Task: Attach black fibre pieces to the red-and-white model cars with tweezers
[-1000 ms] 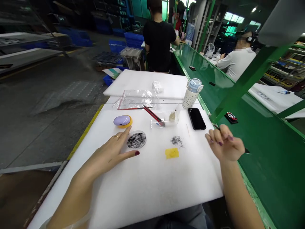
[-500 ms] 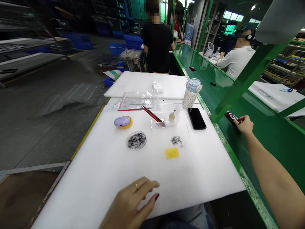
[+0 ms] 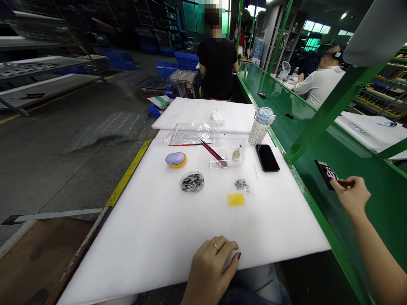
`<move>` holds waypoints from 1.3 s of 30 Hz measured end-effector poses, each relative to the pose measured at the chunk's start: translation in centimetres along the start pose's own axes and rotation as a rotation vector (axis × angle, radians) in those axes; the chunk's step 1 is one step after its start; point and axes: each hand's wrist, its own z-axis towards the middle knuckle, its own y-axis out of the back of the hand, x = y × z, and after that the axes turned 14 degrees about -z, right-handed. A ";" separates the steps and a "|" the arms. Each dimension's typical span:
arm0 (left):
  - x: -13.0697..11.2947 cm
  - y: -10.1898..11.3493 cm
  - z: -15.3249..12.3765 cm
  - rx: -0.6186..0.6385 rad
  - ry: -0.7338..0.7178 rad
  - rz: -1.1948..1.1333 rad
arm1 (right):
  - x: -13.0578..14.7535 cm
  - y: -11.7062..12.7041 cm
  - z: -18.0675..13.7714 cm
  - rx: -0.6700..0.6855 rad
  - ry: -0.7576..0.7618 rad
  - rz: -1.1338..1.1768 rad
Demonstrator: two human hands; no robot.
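Observation:
My left hand (image 3: pixel 213 263), with a gold ring on it, rests near the front edge of the white foam-covered table (image 3: pixel 152 245). Its fingers are loosely bent, thumb apart, with nothing between them. Over the green conveyor belt my right hand (image 3: pixel 352 195) pinches a small black flat piece with red and white markings (image 3: pixel 328 173). Something small and yellow also shows at those fingers; its kind is unclear. Nearest my left hand lie a yellow tape-like rectangle (image 3: pixel 235 200), a loose heap of fine black bits (image 3: pixel 242 184) and a round clear dish (image 3: pixel 192 182) of similar bits.
A phone (image 3: pixel 267 158) and a patterned bottle (image 3: pixel 259 127) stand by the belt. Tweezers (image 3: pixel 212 152) lean on a clear tray (image 3: pixel 226 164) holding a small bottle. A purple and yellow oval object (image 3: pixel 176 159) lies left. A green post (image 3: pixel 327 106) rises beside the belt. Two people sit nearby.
My right hand has drawn back toward me and lifted the black flat piece, now turned more to view. My left hand has shifted right along the table's front. The view has swung slightly left.

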 end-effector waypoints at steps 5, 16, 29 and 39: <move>-1.3 -1.1 0.7 -0.116 -0.136 -0.088 | 4.6 6.8 -12.9 0.165 0.393 0.060; -1.4 -0.5 -0.5 -0.278 -0.183 -0.124 | 14.2 6.4 -24.1 0.585 0.797 0.289; 0.1 0.2 -0.5 -0.345 -0.099 -0.227 | 24.5 -10.4 -10.1 0.328 0.769 0.129; 0.5 0.3 -0.4 -0.346 -0.148 -0.215 | 25.1 -8.3 -10.3 0.031 0.966 0.341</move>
